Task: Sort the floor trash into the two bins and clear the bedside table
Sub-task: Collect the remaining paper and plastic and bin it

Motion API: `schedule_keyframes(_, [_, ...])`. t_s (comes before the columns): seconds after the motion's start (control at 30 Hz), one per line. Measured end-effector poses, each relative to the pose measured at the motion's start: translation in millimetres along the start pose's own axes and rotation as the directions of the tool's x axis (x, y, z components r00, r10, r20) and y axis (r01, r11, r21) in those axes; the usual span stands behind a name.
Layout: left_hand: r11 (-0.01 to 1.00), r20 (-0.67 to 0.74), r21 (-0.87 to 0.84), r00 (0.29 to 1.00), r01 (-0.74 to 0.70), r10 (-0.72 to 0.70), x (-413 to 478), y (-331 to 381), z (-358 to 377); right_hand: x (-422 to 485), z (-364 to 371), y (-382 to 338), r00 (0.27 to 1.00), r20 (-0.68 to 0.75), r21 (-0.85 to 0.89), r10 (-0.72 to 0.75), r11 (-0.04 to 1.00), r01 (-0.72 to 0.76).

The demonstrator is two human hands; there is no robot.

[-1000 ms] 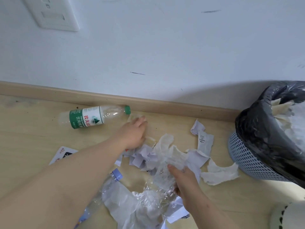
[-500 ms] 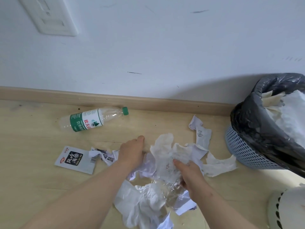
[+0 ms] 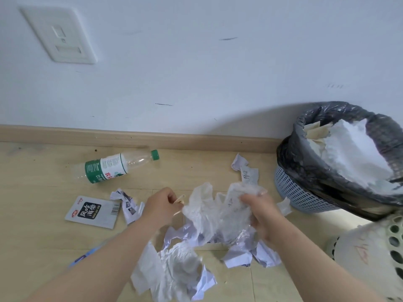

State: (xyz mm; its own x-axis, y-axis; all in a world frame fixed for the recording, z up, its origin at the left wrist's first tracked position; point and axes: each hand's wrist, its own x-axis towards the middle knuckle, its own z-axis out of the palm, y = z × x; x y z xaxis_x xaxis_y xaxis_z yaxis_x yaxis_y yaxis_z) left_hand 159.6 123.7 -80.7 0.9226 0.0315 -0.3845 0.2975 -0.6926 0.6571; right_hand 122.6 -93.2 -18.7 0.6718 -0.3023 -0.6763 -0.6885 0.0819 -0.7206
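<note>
The crumpled white tissue is being held over the heap of torn paper scraps on the floor, stretched between both hands. The left hand is pinching its edge, grip clenched on it. The right hand is grasping clear plastic wrap bunched against the tissue. Off to the left a snack packet is lying flat, and a green-capped bottle is lying on its side near the baseboard. At the right a blue bin with a black liner is brimming with white paper, and a white perforated bin is just beside it.
</note>
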Motion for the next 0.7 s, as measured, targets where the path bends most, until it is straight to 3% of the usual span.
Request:
schedule_keyframes(0.07, [1.0, -0.009, -0.003, 1.0, 0.015, -0.015, -2.5, -2.0, 3.0, -10.5, -8.7, -30.7, 0.986, -0.06, -0.006, -0.158, 0.987, 0.158])
schedule_keyframes(0.13, [1.0, -0.002, 0.002, 1.0, 0.03, -0.03, -4.4, -5.9, 5.3, -24.9, -17.9, -63.6, 0.869, -0.234, -0.013, -0.436, 0.895, 0.445])
schedule_keyframes(0.17, [0.999, 0.008, -0.006, 0.999, 0.034, -0.034, -6.1, -5.6, 7.9, -34.9, -27.7, -80.6, 0.735, -0.367, -0.042, -0.57, 0.8, 0.599])
schedule_keyframes(0.23, [0.999, 0.021, -0.009, 0.999, 0.043, -0.043, -8.1, -6.6, 9.3, -52.8, -46.5, -109.4, 0.326, -0.596, -0.263, -0.734, 0.561, 0.785])
schedule_keyframes(0.3, [0.999, 0.025, -0.012, 0.998, 0.052, -0.051, -10.7, -4.9, 10.9, -60.9, -68.6, -122.3, -0.141, -0.629, -0.61, -0.765, 0.373, 0.699])
schedule_keyframes(0.33, [0.998, 0.026, -0.013, 0.998, 0.056, -0.056, -12.0, -3.6, 11.1, -58.2, -79.0, -121.4, -0.26, -0.575, -0.725, -0.775, 0.337, 0.6])
schedule_keyframes(0.37, [0.998, 0.031, -0.006, 0.998, 0.058, -0.058, -13.3, -1.7, 11.3, -52.2, -88.0, -116.4, -0.255, -0.524, -0.799, -0.813, 0.365, 0.478])
schedule_keyframes(0.4, [0.998, 0.036, 0.007, 0.998, 0.059, -0.059, -14.3, -1.6, 11.6, -41.6, -94.0, -107.2, -0.095, -0.5, -0.834, -0.861, 0.449, 0.32])
schedule_keyframes(0.43, [0.998, 0.041, 0.015, 0.998, 0.054, -0.054, -15.5, -0.1, 12.4, -36.5, -97.6, -96.2, 0.175, -0.513, -0.83, -0.84, 0.538, 0.15])
schedule_keyframes(0.47, [0.999, 0.044, 0.01, 0.998, 0.051, -0.051, -16.7, 0.4, 12.9, -23.6, -101.8, -85.8, 0.446, -0.515, -0.82, -0.732, 0.573, -0.005])
schedule_keyframes(0.5, [0.999, 0.047, -0.002, 0.998, 0.052, -0.052, -18.2, 0.6, 13.2, -11.4, -104.0, -79.7, 0.641, -0.482, -0.827, -0.597, 0.551, -0.109])
schedule_keyframes(0.53, [0.998, 0.047, -0.016, 0.997, 0.056, -0.055, -18.9, 1.2, 13.2, -9.6, -101.4, -81.8, 0.772, -0.445, -0.826, -0.453, 0.541, -0.159])
schedule_keyframes(0.6, [0.997, 0.05, -0.03, 0.997, 0.065, -0.063, -19.3, 2.2, 12.3, -4.7, -96.3, -96.3, 0.895, -0.341, -0.796, -0.289, 0.595, -0.111])
schedule_keyframes(0.67, [0.997, 0.051, -0.035, 0.997, 0.063, -0.061, -20.3, 3.6, 11.5, -3.1, -92.8, -109.9, 0.943, -0.259, -0.691, -0.208, 0.722, -0.031])
schedule_keyframes(0.7, [0.997, 0.051, -0.04, 0.997, 0.062, -0.06, -20.7, 4.4, 11.6, -2.6, -93.7, -113.2, 0.953, -0.238, -0.684, -0.189, 0.729, -0.026])
